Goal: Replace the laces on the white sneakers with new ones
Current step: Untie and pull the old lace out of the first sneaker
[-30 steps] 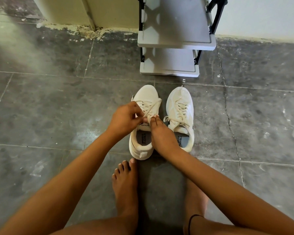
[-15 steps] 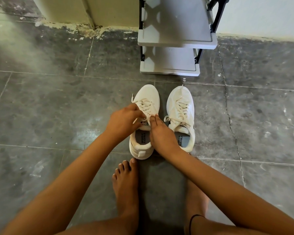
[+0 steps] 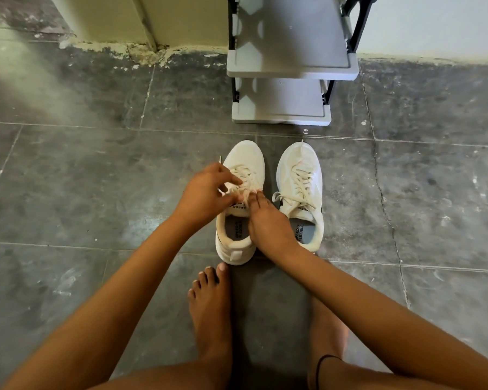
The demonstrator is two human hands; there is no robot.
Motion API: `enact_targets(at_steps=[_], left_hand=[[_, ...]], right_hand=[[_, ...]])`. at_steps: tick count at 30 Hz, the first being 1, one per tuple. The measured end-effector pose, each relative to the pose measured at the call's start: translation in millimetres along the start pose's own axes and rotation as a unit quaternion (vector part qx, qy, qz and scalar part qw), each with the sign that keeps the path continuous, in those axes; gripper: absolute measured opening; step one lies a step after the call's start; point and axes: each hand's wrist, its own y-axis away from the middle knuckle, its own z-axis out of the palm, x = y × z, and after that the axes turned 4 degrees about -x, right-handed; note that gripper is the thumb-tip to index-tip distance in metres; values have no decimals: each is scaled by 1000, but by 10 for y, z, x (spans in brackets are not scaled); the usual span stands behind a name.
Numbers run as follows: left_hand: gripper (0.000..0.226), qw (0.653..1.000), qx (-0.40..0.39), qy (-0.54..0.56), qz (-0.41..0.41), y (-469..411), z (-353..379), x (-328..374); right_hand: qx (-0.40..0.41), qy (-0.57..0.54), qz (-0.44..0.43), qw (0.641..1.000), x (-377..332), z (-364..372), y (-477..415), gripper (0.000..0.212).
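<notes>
Two white sneakers stand side by side on the grey tiled floor, toes pointing away from me. Over the left sneaker [image 3: 247,160], my left hand [image 3: 206,192] pinches its cream lace [image 3: 244,180] with curled fingers. My right hand [image 3: 268,220] lies over the sneaker's tongue and collar, fingers pointing forward and touching the lace near the top eyelets; its grip is hidden. The right sneaker [image 3: 300,175] stays laced and untouched, a loose bow on its tongue.
A grey two-tier shoe rack [image 3: 288,66] stands against the wall just beyond the sneakers. My bare left foot [image 3: 209,305] rests on the floor right behind the left sneaker. A peeling wall corner [image 3: 141,49] is at the back left.
My left hand has shifted slightly left and forward along the laces of the left sneaker, drawing the lace with it. My right hand stays at the tongue.
</notes>
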Motion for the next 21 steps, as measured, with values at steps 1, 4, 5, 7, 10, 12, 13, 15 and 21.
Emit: enact_targets(at_steps=[1, 4, 5, 7, 10, 12, 13, 15, 21], left_hand=[[23, 997, -36, -64, 5, 5, 33, -30], [26, 972, -83, -220, 10, 53, 156, -89], [26, 965, -70, -254, 18, 67, 195, -95], [24, 963, -28, -265, 33, 82, 244, -75], [15, 992, 22, -126, 21, 64, 252, -100], [12, 999, 47, 4, 3, 100, 230, -75], [12, 996, 59, 65, -6, 117, 219, -17], [12, 988, 73, 138, -6, 101, 209, 145], [32, 962, 157, 193, -108, -185, -81, 206]], right_hand=[[-2, 2, 1, 1000, 5, -4, 2, 55], [-2, -3, -1, 1000, 2, -7, 10, 55], [-1, -4, -2, 1000, -1, -10, 12, 55], [0, -4, -3, 1000, 0, -13, 13, 55], [6, -3, 0, 1000, 12, -4, 16, 54], [3, -7, 0, 1000, 4, 3, 23, 54], [2, -11, -4, 1000, -3, 7, 22, 55], [7, -28, -16, 999, -6, 8, 16, 56], [3, -9, 1, 1000, 14, 19, -4, 54]])
